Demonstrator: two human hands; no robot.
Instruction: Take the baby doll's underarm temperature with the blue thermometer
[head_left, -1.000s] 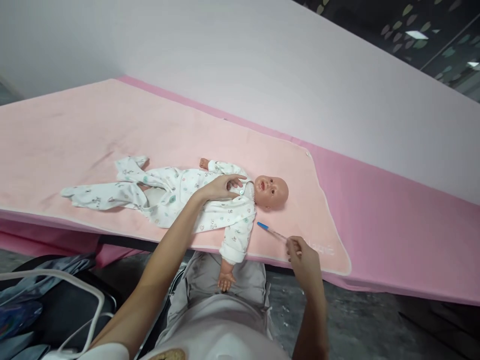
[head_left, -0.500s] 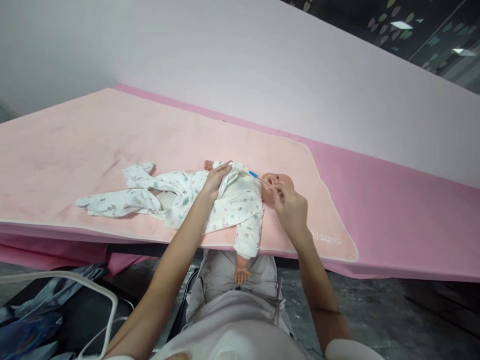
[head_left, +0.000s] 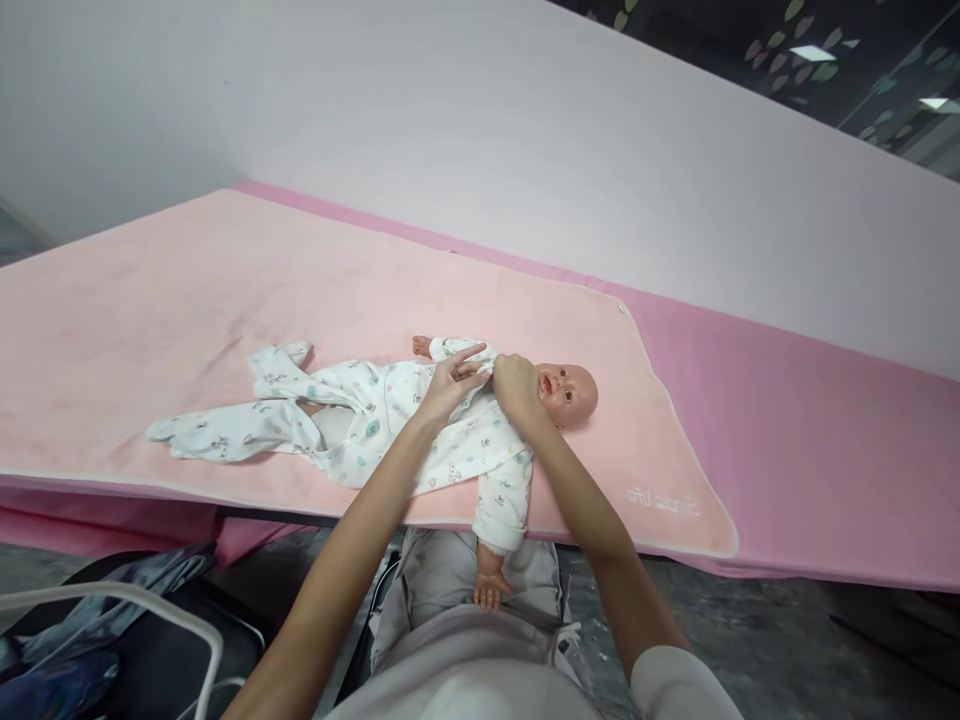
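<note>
A baby doll [head_left: 568, 392] in a white patterned sleepsuit [head_left: 375, 410] lies on its back on a pale pink mat [head_left: 225, 290], head to the right. One doll arm hangs over the mat's near edge. My left hand [head_left: 452, 381] rests on the doll's chest and pinches the sleepsuit at the collar, one finger stretched out. My right hand [head_left: 516, 386] is closed at the doll's neck, touching the left hand. What its fingers hold is hidden.
The mat lies on a darker pink surface [head_left: 787, 420] against a pale wall. My lap in grey trousers [head_left: 450, 580] sits under the mat's near edge. A dark chair with a white tube [head_left: 150, 600] and blue cloth stands at lower left.
My right hand picked up a thin blue-tipped stick beside the doll, carried it to the doll's neck, and the stick is now out of sight. My left hand stayed on the chest.
</note>
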